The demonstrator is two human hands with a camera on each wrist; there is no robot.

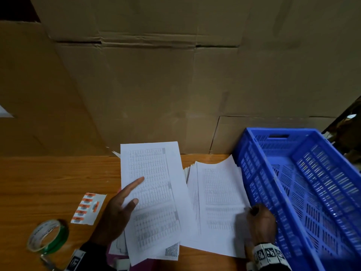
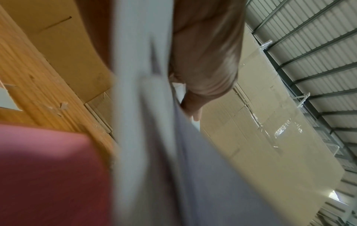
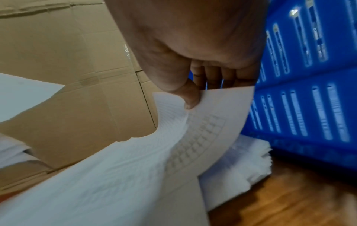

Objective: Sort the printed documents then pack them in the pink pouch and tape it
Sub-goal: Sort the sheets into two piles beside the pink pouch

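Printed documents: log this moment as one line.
phase: sorting | left hand: holds printed sheets | right hand: pinches stack corner | pink pouch: under sheets | tape roll: untouched

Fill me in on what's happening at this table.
A person is sorting white printed sheets on the wooden table. The left hand holds one sheaf of gridded pages; the right hand pinches the edge of a second stack beside the blue plastic crate. The green tape roll lies untouched.
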